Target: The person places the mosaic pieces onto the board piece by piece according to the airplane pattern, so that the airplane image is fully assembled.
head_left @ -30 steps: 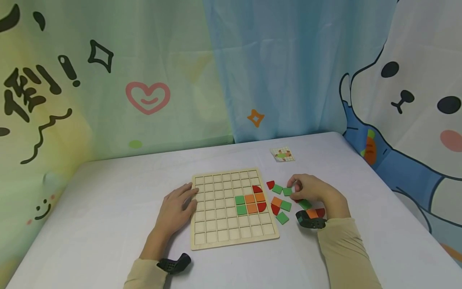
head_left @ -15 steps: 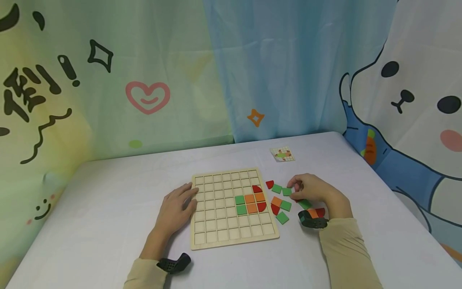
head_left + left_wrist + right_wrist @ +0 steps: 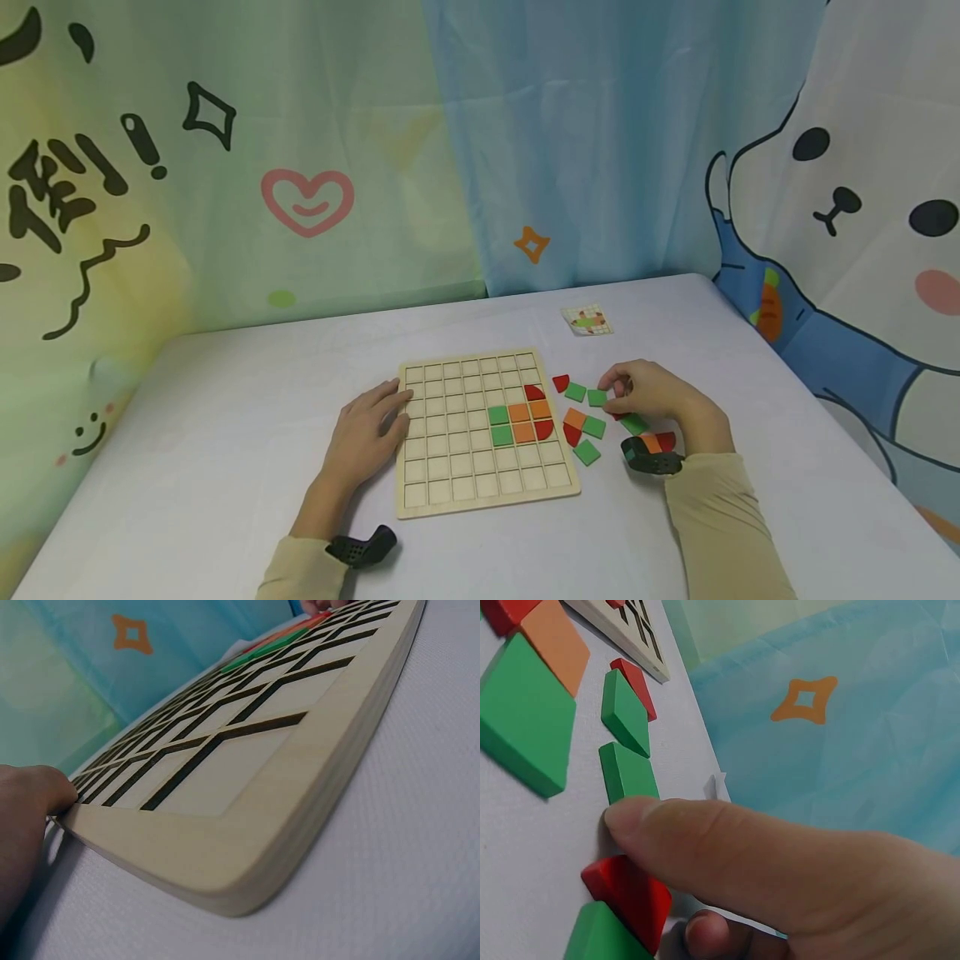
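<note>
A square wooden grid board [image 3: 450, 467] lies on the table, with green, orange and red tiles in several cells toward its right side. My left hand [image 3: 367, 437] rests at the board's left edge, fingers extended and the fingertips on the rim. Right of the board, my right hand [image 3: 648, 390] has its thumb and index finger at a green square tile [image 3: 597, 398] lying on the table, pinching it at its near end. In the right wrist view, the thumb [image 3: 697, 832] touches that green tile [image 3: 628, 771] and hides the index finger. A red tile [image 3: 634, 896] lies just beside the thumb.
Loose tiles surround the right hand: a green square [image 3: 587, 452], an orange square [image 3: 574, 417] and a red quarter-round piece [image 3: 561, 383], among others. A small pattern card [image 3: 587, 321] lies toward the table's back edge. Printed curtains [image 3: 360, 267] hang behind the table.
The right wrist and forearm have shifted slightly to the right, while the fingertips stay at the green tile. The left hand and board have not moved.
</note>
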Demonstrator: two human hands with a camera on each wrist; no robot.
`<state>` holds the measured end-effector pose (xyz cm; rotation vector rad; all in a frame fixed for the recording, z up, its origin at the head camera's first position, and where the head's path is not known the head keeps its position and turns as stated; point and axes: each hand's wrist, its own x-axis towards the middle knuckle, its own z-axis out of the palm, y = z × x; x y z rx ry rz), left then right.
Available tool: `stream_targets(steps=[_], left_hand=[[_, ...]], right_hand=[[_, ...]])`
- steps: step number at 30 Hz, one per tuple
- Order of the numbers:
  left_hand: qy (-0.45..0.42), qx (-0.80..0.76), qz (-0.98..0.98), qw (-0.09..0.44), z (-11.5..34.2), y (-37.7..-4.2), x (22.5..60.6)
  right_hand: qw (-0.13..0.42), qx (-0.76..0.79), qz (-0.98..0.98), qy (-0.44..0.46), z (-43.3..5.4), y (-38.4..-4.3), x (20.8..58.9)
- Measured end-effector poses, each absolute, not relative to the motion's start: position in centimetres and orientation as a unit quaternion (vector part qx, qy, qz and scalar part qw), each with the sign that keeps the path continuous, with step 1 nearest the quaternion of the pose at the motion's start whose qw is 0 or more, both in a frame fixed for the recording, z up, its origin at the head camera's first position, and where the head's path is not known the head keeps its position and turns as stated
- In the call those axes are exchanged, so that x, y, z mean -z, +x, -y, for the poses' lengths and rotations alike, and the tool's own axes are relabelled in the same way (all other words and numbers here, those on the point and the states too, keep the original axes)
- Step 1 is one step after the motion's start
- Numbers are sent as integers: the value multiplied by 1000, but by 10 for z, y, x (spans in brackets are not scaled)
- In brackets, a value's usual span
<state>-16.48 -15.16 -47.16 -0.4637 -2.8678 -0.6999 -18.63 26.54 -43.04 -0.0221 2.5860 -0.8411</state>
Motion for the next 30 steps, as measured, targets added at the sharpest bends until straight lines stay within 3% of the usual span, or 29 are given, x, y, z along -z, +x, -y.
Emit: stream_targets(steps=[30], left_hand=[[-155, 242, 955, 77, 151, -164, 470]], right_hand=[[206, 310, -928, -3, -262, -187, 425]])
